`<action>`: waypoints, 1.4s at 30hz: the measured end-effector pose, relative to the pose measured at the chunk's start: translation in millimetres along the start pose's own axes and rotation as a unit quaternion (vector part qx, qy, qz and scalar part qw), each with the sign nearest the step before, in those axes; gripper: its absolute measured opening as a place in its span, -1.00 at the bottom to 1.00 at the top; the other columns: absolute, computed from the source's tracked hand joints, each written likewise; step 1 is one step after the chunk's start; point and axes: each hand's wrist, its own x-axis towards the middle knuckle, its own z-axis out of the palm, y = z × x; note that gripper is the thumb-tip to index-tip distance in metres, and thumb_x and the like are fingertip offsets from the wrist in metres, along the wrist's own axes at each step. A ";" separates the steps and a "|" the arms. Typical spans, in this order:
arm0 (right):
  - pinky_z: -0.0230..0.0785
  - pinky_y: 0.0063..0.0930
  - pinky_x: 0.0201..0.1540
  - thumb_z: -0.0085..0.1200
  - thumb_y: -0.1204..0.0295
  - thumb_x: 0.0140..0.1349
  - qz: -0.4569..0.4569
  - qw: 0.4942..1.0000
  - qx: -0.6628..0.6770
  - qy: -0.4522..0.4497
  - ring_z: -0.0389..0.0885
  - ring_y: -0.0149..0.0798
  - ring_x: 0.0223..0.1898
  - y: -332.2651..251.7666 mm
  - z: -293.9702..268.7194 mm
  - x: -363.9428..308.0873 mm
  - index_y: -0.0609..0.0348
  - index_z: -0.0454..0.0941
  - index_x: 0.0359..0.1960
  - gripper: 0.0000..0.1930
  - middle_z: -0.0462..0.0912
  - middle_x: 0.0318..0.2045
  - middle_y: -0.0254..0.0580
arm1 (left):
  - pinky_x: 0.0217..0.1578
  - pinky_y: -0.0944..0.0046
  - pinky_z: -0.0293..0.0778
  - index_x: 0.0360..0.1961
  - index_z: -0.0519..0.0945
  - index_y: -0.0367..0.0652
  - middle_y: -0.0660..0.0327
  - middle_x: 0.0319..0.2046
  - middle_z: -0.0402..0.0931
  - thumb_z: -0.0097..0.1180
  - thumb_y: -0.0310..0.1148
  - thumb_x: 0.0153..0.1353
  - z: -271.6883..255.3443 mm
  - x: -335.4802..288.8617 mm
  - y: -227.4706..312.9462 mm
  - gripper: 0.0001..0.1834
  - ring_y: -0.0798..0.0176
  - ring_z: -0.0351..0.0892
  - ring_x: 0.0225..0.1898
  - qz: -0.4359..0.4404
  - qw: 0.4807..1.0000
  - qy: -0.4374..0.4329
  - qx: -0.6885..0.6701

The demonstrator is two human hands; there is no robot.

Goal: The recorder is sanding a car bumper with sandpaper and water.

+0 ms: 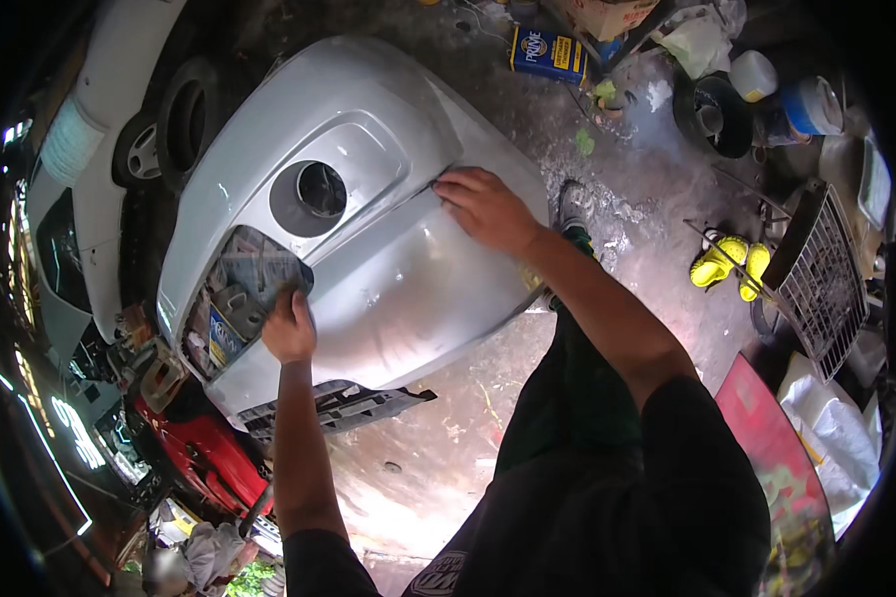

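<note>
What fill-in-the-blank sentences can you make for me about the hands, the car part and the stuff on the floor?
1. The number of hands touching the big silver car part is ____.
2. The hand nearer the red car part is the person's ____ one.
3. The clogs on the floor are coloured ____.
4. The black rubber ring beside the car wheel is a ____.

Missing words: two; left; yellow; tyre.
</note>
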 end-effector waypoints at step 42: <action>0.38 -0.20 0.21 0.12 0.38 0.32 0.120 0.987 0.098 0.036 0.58 -0.13 0.06 -101.2 28.6 16.1 0.18 0.66 -0.04 -0.76 0.64 -0.01 -0.16 | -0.22 -0.17 0.56 0.03 0.68 0.05 -0.06 -0.23 0.71 -0.17 0.07 0.44 4.7 -4.2 -15.1 -0.52 -0.27 0.68 -0.21 0.022 0.998 0.042 -0.028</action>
